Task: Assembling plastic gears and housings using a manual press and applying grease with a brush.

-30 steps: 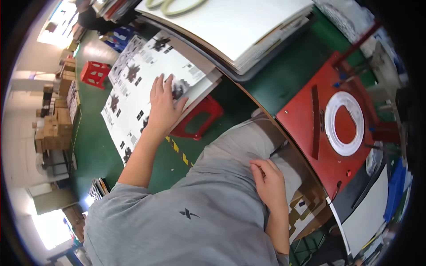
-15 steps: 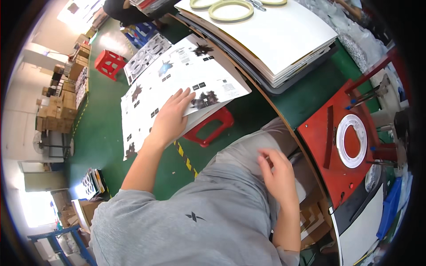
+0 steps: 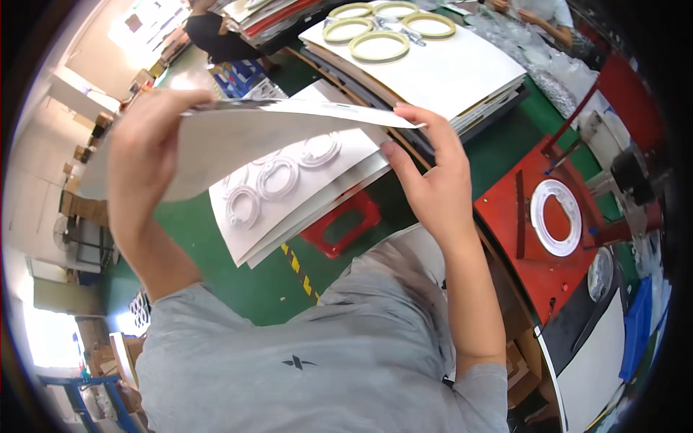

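Note:
A large sheet [image 3: 224, 144], printed on top and pale grey underneath, is held up between my two hands. My left hand [image 3: 148, 155] is closed on its left edge, the fingers curled over the top and blurred by motion. At its right corner, the fingers of my right hand [image 3: 437, 173] pinch the edge near the thumb. Beneath the raised sheet lies a stack of white sheets [image 3: 289, 224]. Several pale ring shapes [image 3: 278, 179] show on its top; whether they are loose parts or print I cannot tell. A red plastic stool [image 3: 343, 224] stands under the stack.
Several cream rings [image 3: 379, 45] lie on a tall pile of white boards [image 3: 447, 86] ahead. To the right, a red machine plate [image 3: 505, 209] carries a white ring [image 3: 556, 216]. A person [image 3: 209, 32] is at the far left, another [image 3: 545, 22] at the far right.
My left hand, earlier flat on the printed sheet, has lifted it up and left. My right hand has moved up from my lap onto its right corner. The ring shapes underneath are now uncovered.

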Motion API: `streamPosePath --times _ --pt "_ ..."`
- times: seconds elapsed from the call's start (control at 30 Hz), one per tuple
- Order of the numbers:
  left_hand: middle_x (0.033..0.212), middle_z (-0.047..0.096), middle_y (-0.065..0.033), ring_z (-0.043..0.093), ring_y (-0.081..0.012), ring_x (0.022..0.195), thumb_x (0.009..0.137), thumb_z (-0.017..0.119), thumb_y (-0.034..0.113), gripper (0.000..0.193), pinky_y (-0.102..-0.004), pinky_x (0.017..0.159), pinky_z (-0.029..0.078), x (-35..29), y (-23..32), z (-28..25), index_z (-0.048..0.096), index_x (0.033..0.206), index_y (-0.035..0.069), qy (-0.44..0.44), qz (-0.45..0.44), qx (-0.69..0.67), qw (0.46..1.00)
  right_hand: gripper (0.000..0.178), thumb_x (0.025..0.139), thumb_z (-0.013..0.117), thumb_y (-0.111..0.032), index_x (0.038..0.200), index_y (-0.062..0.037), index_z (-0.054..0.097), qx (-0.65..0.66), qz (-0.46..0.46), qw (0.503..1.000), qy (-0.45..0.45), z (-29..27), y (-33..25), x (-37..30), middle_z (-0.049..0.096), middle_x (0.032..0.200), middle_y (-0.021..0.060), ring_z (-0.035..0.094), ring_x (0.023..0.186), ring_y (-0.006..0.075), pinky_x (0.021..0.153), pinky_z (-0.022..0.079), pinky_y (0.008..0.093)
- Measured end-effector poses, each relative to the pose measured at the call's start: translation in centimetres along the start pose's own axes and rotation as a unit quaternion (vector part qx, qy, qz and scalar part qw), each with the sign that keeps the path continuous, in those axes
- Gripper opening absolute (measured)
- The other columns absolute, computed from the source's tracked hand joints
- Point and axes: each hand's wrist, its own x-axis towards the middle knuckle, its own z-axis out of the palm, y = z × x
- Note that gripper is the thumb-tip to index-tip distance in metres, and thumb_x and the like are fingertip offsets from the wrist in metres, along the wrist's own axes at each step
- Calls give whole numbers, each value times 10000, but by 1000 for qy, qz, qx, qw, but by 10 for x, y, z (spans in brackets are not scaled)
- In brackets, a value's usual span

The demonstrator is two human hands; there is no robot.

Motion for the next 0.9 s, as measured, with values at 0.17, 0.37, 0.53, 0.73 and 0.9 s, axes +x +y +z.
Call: streamPosePath --times 0.17,0.37,0.53,0.73,0.9 --pt "1094 732 -161 689 -244 1071 879 578 -219 324 -329 956 547 35 16 -31 673 1161 -88 137 140 -154 968 273 908 791 -72 1140 -26 655 196 76 975 73 -60 -43 -1 733 1025 45 658 948 101 829 526 266" --pt "1422 614 -185 588 -334 1318 916 790 147 614 -428 1103 495 101 30 -2 533 1467 60 288 264 -107 914 130 979 721 -54 1080 19 685 -46 86 947 307 -178 -89 -75 726 970 52 638 799 67 710 509 216" --pt "1593 421 -203 422 -376 1463 960 701 461 669 -524 1170 397 134 103 75 507 1522 153 302 261 -173 900 432 1018 615 -21 1430 19 492 -57 189 857 476 -315 -135 -316 646 1325 108 631 1167 185 1032 490 333" --pt "1534 460 -250 550 -365 1357 944 735 335 816 -472 1176 365 71 215 166 343 1541 -60 -94 267 -730 622 485 1080 579 -226 1484 0 432 -100 341 676 645 -257 -348 -606 602 1390 127 601 1248 220 1065 496 381" --pt "1176 705 -145 700 -301 1056 896 729 41 250 -369 890 555 36 310 211 717 1145 17 -306 429 -619 582 525 1076 567 -317 1517 -73 420 6 414 406 814 -47 -394 -737 604 1382 80 612 1185 256 985 530 452"
